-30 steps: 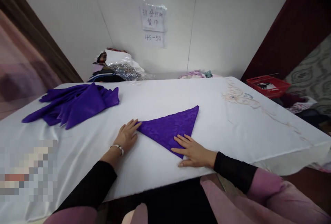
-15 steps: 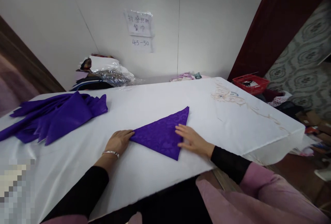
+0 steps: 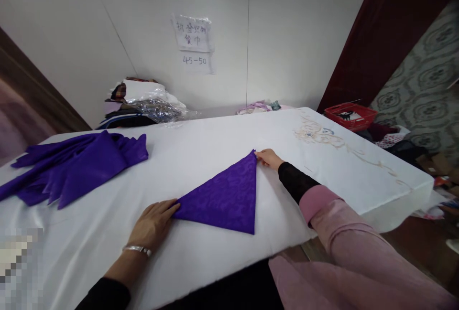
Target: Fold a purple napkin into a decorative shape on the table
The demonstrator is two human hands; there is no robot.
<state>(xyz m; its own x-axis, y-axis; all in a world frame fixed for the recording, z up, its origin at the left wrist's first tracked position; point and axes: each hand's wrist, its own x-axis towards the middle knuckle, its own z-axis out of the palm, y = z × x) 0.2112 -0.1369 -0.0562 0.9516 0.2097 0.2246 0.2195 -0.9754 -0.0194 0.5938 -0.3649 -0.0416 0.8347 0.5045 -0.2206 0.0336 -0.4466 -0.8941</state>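
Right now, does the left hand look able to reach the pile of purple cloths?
Probably yes: only white tablecloth lies between the left hand and the purple pile, though that hand touches a corner of the folded cloth.

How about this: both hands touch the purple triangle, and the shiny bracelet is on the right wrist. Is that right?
Not quite: the shiny bracelet is on the left wrist, as the head view shows. The left hand and right hand do touch the purple triangle.
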